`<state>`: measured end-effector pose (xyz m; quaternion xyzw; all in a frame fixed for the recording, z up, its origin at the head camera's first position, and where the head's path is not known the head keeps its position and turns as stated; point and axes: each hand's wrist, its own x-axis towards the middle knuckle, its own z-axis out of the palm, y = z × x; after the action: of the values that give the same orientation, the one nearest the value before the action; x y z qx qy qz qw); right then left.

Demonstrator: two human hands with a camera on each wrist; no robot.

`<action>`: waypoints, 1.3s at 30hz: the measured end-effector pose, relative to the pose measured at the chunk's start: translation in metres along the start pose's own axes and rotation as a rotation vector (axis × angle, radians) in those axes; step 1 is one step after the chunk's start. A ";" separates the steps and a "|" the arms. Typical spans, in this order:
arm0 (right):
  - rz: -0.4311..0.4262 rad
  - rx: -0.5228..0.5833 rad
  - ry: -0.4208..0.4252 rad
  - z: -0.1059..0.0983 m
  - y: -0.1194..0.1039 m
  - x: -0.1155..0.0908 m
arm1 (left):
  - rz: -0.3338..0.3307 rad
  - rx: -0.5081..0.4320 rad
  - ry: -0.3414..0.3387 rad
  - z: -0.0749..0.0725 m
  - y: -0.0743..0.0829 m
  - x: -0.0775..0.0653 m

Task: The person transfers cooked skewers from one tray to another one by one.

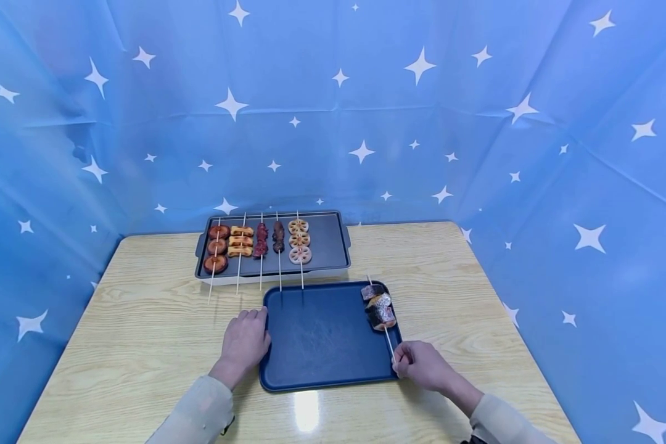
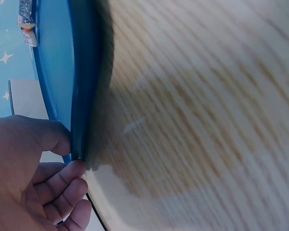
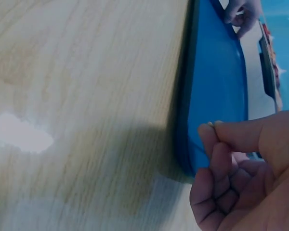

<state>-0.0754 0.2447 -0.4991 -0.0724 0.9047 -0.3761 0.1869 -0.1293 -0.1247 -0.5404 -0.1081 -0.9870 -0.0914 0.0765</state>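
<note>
A dark blue tray [image 1: 316,345] lies on the wooden table, and a skewer of fish chunks [image 1: 380,311] with dark and silvery skin rests along its right side. My left hand [image 1: 245,339] holds the tray's left rim; in the left wrist view the thumb is inside the rim [image 2: 82,91] and the fingers curl outside and below it. At the tray's near right corner, my right hand [image 1: 422,364] pinches the bare stick end of the fish skewer. The right wrist view shows the stick tip [image 3: 210,124] between thumb and index finger.
Behind the tray stands a dark grill pan [image 1: 328,240] with several skewers on it: round brown slices [image 1: 216,246], yellow pieces [image 1: 240,241], red meat [image 1: 261,240], dark meat [image 1: 279,237] and lotus root [image 1: 300,240]. Some sticks jut over its near edge. A starry blue curtain [image 1: 311,135] surrounds the table.
</note>
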 end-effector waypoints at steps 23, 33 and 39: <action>0.049 -0.136 0.056 0.006 0.001 0.001 | -0.008 -0.016 0.001 -0.002 0.000 0.000; 0.081 -0.197 0.045 0.005 -0.001 0.002 | -0.011 -0.010 -0.001 0.000 0.000 0.001; 0.089 -0.242 0.021 0.000 -0.001 0.005 | -0.007 -0.008 0.002 0.000 0.001 0.001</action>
<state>-0.0804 0.2425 -0.5001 -0.0506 0.9476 -0.2562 0.1839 -0.1296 -0.1237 -0.5406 -0.1048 -0.9869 -0.0956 0.0765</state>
